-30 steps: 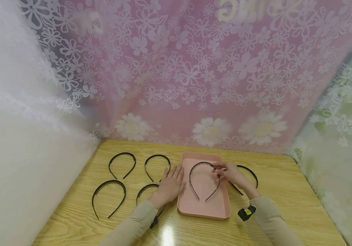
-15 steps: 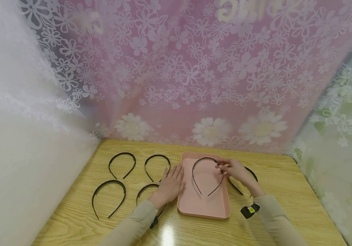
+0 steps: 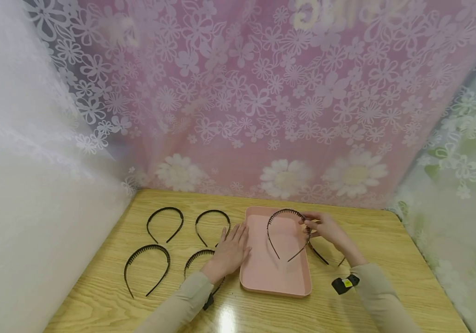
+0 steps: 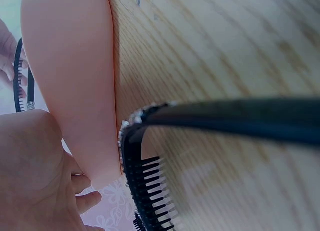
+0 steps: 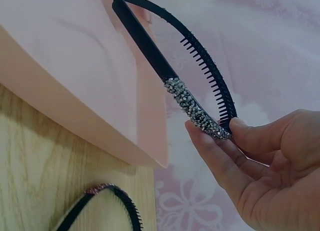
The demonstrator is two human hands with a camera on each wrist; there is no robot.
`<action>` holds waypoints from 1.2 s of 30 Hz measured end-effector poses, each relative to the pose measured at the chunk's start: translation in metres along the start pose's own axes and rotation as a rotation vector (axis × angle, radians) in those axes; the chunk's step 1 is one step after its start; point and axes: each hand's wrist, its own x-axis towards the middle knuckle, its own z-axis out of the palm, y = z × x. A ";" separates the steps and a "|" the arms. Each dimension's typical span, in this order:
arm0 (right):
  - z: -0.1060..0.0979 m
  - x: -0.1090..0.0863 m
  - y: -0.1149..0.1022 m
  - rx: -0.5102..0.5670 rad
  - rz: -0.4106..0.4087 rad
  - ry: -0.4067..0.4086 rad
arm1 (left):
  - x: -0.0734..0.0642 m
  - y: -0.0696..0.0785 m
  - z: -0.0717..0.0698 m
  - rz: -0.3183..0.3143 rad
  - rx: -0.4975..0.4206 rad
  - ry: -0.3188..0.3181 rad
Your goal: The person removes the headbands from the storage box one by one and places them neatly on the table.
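Observation:
My right hand (image 3: pixel 325 230) pinches a black toothed headband (image 5: pixel 200 111) between thumb and fingers, at its side. Silvery glitter stones cover part of the band in the right wrist view. The headband is raised over the right half of a pink tray (image 3: pixel 263 282), its two ends pointing down toward me. My left hand (image 3: pixel 231 252) lies with straight fingers along the tray's left rim. Under the left wrist is another headband (image 4: pixel 145 186), partly hidden by the hand in the head view. A headband with reddish stones (image 5: pixel 102 187) lies right of the tray, mostly covered by the right hand.
Left of the tray, more black headbands lie on the wooden table: a back-left one (image 3: pixel 165 209), a front-left one (image 3: pixel 148 246) and one behind the left hand (image 3: pixel 213 211). A pink flowered curtain (image 3: pixel 238 115) hangs along the table's back edge.
My right hand has moved right and slightly away from me, carrying the headband from the tray's middle toward its right rim. The left hand has stayed in place.

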 end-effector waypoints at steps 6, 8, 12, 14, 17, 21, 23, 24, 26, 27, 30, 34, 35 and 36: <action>-0.011 -0.006 0.001 -0.018 0.001 0.021 | 0.000 0.000 0.000 -0.005 -0.009 -0.011; -0.015 -0.008 0.001 -0.006 0.004 0.026 | 0.000 0.000 0.000 -0.003 -0.015 -0.010; -0.024 -0.014 0.002 0.024 -0.003 0.033 | 0.000 0.000 -0.001 0.000 -0.018 -0.008; -0.029 -0.016 0.003 0.031 -0.008 0.037 | 0.000 0.000 -0.001 0.001 -0.019 -0.008; -0.036 -0.020 0.006 0.032 -0.015 0.047 | 0.000 0.000 -0.001 0.003 -0.022 -0.007; -0.046 -0.026 0.011 0.018 -0.013 0.077 | 0.000 0.000 0.001 0.004 -0.025 -0.008; -0.051 -0.029 0.015 -0.001 -0.015 0.091 | 0.000 0.000 0.001 0.004 -0.025 -0.009; -0.054 -0.030 0.017 -0.008 -0.013 0.098 | -0.001 0.000 0.001 0.004 -0.023 -0.009; -0.059 -0.033 0.020 -0.014 -0.009 0.107 | 0.000 0.000 0.001 0.005 -0.020 -0.010; -0.062 -0.034 0.022 -0.018 -0.006 0.111 | 0.000 0.000 0.001 0.004 -0.020 -0.011; -0.069 -0.038 0.026 -0.019 0.003 0.117 | 0.000 0.000 0.001 0.004 -0.018 -0.011; -0.076 -0.043 0.032 -0.040 0.017 0.133 | 0.000 -0.001 0.002 0.006 -0.014 -0.001; -0.077 -0.044 0.034 -0.049 0.023 0.141 | 0.000 -0.001 0.003 0.006 -0.012 0.002; -0.079 -0.045 0.036 -0.060 0.026 0.143 | 0.000 -0.001 0.003 0.006 -0.010 0.003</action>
